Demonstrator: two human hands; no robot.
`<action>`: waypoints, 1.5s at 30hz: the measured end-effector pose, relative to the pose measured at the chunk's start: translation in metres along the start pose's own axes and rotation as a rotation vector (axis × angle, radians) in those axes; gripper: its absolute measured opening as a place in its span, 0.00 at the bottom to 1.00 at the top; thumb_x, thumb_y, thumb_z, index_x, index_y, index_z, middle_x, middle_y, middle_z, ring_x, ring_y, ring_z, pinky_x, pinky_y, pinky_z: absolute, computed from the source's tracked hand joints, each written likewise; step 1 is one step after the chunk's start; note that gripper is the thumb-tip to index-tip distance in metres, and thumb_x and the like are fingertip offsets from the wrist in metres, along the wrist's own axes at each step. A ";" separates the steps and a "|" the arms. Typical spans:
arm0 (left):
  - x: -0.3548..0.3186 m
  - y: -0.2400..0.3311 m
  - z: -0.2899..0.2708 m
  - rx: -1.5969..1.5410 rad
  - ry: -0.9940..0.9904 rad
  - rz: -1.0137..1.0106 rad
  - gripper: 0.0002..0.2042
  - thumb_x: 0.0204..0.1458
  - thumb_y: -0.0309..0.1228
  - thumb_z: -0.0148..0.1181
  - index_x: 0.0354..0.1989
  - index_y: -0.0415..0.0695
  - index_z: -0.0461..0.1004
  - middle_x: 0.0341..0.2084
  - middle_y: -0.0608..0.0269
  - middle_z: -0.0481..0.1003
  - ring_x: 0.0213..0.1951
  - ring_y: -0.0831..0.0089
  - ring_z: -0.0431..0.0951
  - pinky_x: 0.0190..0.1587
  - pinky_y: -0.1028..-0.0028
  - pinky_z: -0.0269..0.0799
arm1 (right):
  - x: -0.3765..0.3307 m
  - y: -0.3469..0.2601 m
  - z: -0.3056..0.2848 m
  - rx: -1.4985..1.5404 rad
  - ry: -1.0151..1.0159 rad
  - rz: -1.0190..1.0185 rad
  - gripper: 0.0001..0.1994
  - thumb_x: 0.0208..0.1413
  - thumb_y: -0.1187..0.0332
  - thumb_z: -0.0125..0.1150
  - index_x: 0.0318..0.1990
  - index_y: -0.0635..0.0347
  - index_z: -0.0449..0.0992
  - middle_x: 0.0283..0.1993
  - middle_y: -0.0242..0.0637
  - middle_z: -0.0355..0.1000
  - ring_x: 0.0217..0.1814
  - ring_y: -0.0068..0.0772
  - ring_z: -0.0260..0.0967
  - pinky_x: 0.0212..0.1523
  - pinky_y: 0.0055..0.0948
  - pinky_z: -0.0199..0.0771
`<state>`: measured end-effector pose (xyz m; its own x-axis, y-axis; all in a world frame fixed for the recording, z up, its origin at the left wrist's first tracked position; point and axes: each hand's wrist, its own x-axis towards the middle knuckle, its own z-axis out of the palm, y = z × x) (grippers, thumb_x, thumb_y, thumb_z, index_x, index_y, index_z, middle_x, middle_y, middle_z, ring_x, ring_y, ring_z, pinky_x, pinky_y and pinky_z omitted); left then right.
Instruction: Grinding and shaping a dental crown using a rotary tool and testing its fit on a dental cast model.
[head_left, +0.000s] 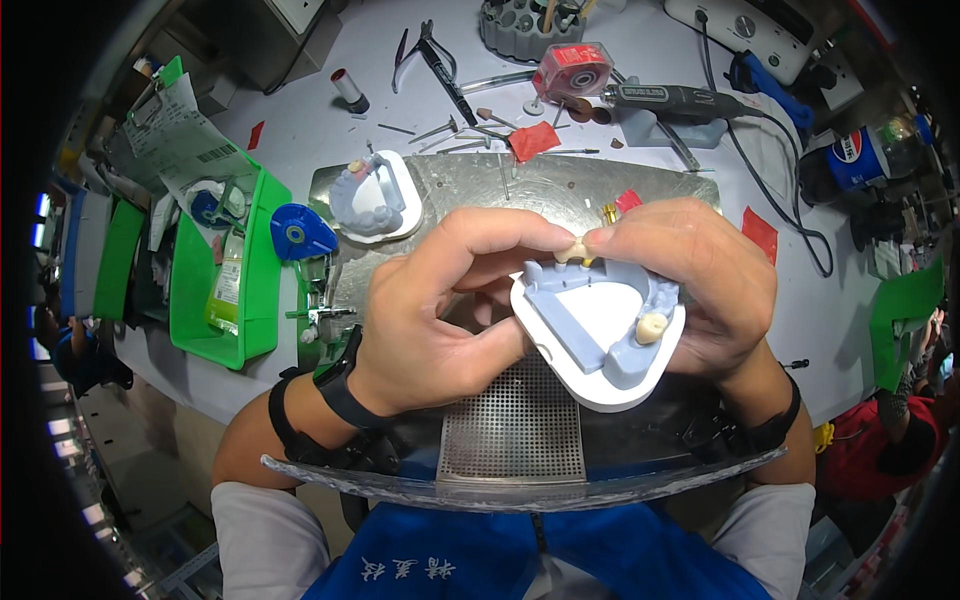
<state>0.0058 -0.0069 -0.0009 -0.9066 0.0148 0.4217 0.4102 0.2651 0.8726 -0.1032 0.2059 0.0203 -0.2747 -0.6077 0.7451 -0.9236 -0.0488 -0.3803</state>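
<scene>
Over the metal work tray, both my hands hold a dental model (pixel 567 325) with a grey arch on a white base. My left hand (pixel 425 310) is closed at its left side, thumb at the base's edge. My right hand (pixel 715 285) wraps round the right side, its lower fingers partly hidden behind the model. At the far edge, fingertips of both hands meet on a small tooth-coloured crown piece (pixel 571 252) with yellowish metal below it. Another tooth-coloured crown (pixel 651 328) sits at the arch's right. A second dental model (pixel 376 198) lies on the tray beyond my left hand.
A green bin (pixel 262 270) with papers and packets stands at left. Behind the tray (pixel 470 172) lie burs, pliers (pixel 440 75), a red tape dispenser (pixel 573 70) and a corded handpiece (pixel 675 100). A perforated metal grate (pixel 512 430) is below my hands. Other people are at both sides.
</scene>
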 end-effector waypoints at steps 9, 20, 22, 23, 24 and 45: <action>-0.001 -0.001 -0.002 -0.065 -0.023 -0.048 0.22 0.54 0.17 0.68 0.58 0.42 0.74 0.45 0.65 0.85 0.40 0.86 0.84 0.31 0.88 0.69 | -0.003 0.001 0.002 -0.005 -0.022 0.034 0.26 0.41 0.66 0.84 0.48 0.67 0.82 0.40 0.41 0.82 0.38 0.40 0.81 0.41 0.34 0.80; 0.013 0.001 -0.007 0.132 -0.090 0.211 0.26 0.41 0.20 0.75 0.54 0.45 0.81 0.58 0.49 0.77 0.56 0.55 0.81 0.58 0.64 0.77 | 0.001 0.001 -0.001 -0.112 0.016 0.122 0.21 0.36 0.76 0.80 0.42 0.60 0.80 0.43 0.42 0.82 0.42 0.43 0.80 0.44 0.34 0.80; 0.013 0.001 -0.011 0.149 -0.076 0.198 0.27 0.41 0.20 0.73 0.55 0.45 0.80 0.57 0.49 0.78 0.56 0.55 0.81 0.59 0.64 0.76 | 0.000 0.002 0.000 -0.041 0.053 0.156 0.22 0.36 0.76 0.79 0.42 0.60 0.79 0.44 0.42 0.82 0.44 0.43 0.81 0.46 0.34 0.80; 0.013 0.000 -0.012 0.157 -0.060 0.196 0.27 0.41 0.20 0.73 0.55 0.45 0.80 0.57 0.50 0.78 0.56 0.55 0.80 0.59 0.64 0.76 | 0.000 0.002 0.001 0.026 0.086 0.183 0.22 0.36 0.77 0.79 0.43 0.60 0.79 0.44 0.42 0.82 0.45 0.43 0.81 0.46 0.33 0.81; 0.012 -0.001 -0.011 0.143 -0.036 0.150 0.27 0.42 0.21 0.70 0.56 0.44 0.78 0.57 0.50 0.78 0.57 0.56 0.80 0.60 0.64 0.75 | -0.001 0.001 0.001 0.075 0.102 0.215 0.22 0.36 0.77 0.78 0.43 0.60 0.79 0.44 0.42 0.82 0.46 0.43 0.82 0.47 0.33 0.81; 0.006 -0.004 -0.004 0.057 -0.014 0.122 0.24 0.45 0.27 0.82 0.51 0.40 0.80 0.47 0.50 0.83 0.53 0.55 0.84 0.55 0.65 0.79 | -0.001 -0.009 0.001 0.020 -0.033 0.134 0.24 0.39 0.77 0.80 0.48 0.65 0.82 0.45 0.42 0.84 0.41 0.41 0.81 0.44 0.34 0.82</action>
<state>-0.0011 -0.0113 -0.0012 -0.8519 0.0639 0.5198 0.5115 0.3145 0.7997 -0.0949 0.2059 0.0225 -0.3857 -0.6353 0.6691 -0.8738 0.0187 -0.4859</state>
